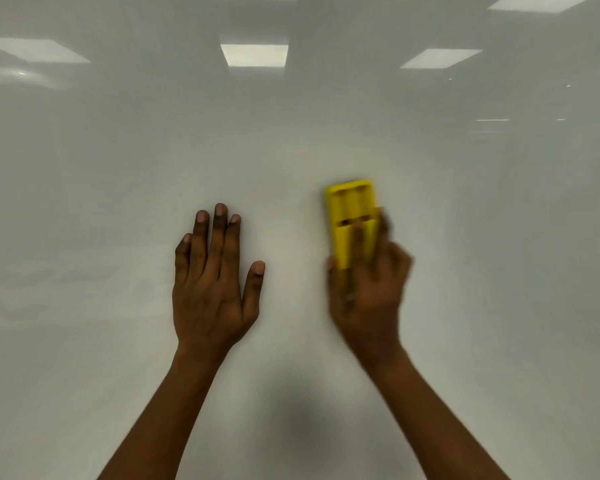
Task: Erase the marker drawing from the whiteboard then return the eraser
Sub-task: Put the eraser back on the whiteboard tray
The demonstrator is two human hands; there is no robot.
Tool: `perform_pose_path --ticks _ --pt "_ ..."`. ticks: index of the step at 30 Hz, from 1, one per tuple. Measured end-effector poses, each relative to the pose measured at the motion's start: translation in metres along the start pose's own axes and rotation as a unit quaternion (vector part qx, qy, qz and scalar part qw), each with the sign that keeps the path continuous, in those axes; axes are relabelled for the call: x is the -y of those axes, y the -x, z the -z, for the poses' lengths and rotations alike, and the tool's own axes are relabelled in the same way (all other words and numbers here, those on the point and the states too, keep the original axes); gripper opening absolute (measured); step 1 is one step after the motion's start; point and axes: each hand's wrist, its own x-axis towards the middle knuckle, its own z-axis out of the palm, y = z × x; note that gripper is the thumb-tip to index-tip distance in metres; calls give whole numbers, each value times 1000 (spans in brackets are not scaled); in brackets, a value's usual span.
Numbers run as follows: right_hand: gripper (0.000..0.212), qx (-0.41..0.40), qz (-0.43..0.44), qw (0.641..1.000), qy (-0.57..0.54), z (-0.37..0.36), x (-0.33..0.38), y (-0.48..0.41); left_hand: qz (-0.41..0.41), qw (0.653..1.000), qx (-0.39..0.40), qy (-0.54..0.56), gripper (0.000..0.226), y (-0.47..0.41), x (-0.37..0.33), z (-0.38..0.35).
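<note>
The right hand (368, 282) is clamped around a yellow eraser (352, 220), pressed upright against the whiteboard (326, 133) and blurred. The left hand (212, 278) lies flat and spread on the board, holding nothing, well apart from the eraser. No marker drawing is visible on the exposed surface; only ceiling-light reflections show. Judged advice: keep the pad flush, use overlapping strokes with even pressure, and check under both hands for residue. No containers or eraser tray are in view.
</note>
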Motion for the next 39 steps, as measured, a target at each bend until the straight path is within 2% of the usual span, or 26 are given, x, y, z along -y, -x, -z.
perform_pose_path --ticks 3,5,8,10,12,14,16,19,22,24,29,34,39 --pt "53 53 123 991 3 -7 23 16 -7 1000 -11 -4 65 0 2 0" --pt "53 45 118 992 8 -2 8 18 -12 1000 -17 -6 63 0 2 1" --pt "58 3 16 999 50 18 -43 24 -13 1000 -19 -9 63 0 2 0" --pt "59 -47 -112 990 72 34 -80 29 -12 1000 -19 -14 63 1 1 -1" --pt "59 -83 -246 964 62 45 -101 34 -11 1000 -20 -21 64 1 0 -2" --pt "59 -83 -280 954 68 45 -102 42 -11 999 -19 -27 65 1 0 -3" --pt "60 -66 -225 969 79 39 -86 54 -11 999 -19 -32 67 2 -1 -3" --pt "67 -14 -102 994 34 23 -42 74 -9 999 -21 -35 67 2 -1 -2" --pt "66 65 13 998 -1 7 5 95 -1 1000 -15 -24 66 0 -4 3" --pt "64 97 55 994 -13 1 23 102 12 1000 -10 -5 65 -2 -10 8" --pt "62 146 67 983 -87 5 32 96 28 997 -2 68 54 8 -27 29" --pt "64 169 47 975 -136 17 26 79 34 982 68 171 50 26 -38 51" --pt "51 179 82 973 -124 27 22 59 15 948 151 279 78 30 -30 67"
